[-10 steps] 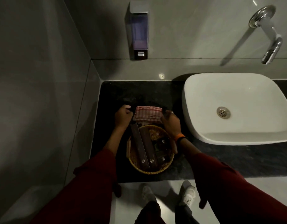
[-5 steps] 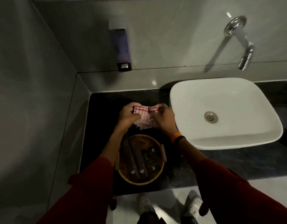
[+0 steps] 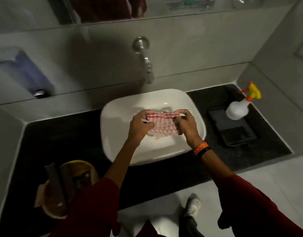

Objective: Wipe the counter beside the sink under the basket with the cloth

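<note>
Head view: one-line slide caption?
Both hands, left hand and right hand, hold the checked cloth over the sink; basket on counter.

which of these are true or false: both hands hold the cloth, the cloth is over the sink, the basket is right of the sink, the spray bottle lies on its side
1. Both hands, left hand and right hand, hold the cloth: true.
2. The cloth is over the sink: true.
3. The basket is right of the sink: false, it sits on the counter to its left.
4. The spray bottle lies on its side: false, it stands upright.
</note>
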Available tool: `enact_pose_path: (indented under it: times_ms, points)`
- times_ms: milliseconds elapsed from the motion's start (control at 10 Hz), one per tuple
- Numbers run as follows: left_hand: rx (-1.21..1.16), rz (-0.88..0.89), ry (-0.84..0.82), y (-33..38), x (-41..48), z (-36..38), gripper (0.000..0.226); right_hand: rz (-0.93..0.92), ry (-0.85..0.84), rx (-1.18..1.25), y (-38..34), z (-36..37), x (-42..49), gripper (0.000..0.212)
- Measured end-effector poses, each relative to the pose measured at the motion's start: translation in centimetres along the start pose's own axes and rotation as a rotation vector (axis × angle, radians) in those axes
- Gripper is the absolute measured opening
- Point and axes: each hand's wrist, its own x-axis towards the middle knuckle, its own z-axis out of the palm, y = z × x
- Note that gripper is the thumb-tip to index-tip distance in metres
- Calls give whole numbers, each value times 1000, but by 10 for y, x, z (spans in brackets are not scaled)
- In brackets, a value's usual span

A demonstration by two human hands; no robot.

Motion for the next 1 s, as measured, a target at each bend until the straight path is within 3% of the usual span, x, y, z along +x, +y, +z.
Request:
enact_pose_path:
  times_ms: [200, 300, 500, 700, 800, 900, 1000]
  points:
    - [-21, -31, -92, 48, 14, 172, 45, 103, 82, 45, 44, -155, 73, 38]
    - [-79, -63, -162, 59, 20, 239, 49, 122, 118, 5, 63, -215, 103, 33]
    - [40, -105, -235, 61, 34, 336, 45, 156, 74, -174, 102, -288, 144, 17]
    - [218, -230, -336, 31, 37, 384, 42, 247, -78, -291, 143, -314, 156, 27]
    - [374, -185, -256, 17, 35, 387, 31, 288, -159, -407, 149, -322, 162, 37]
    - [679, -70, -309, 3, 38, 387, 40, 266, -192, -647, 145, -316, 164, 51]
    - [860, 61, -357, 2, 37, 381, 52, 91, -100, -883, 140, -302, 153, 55]
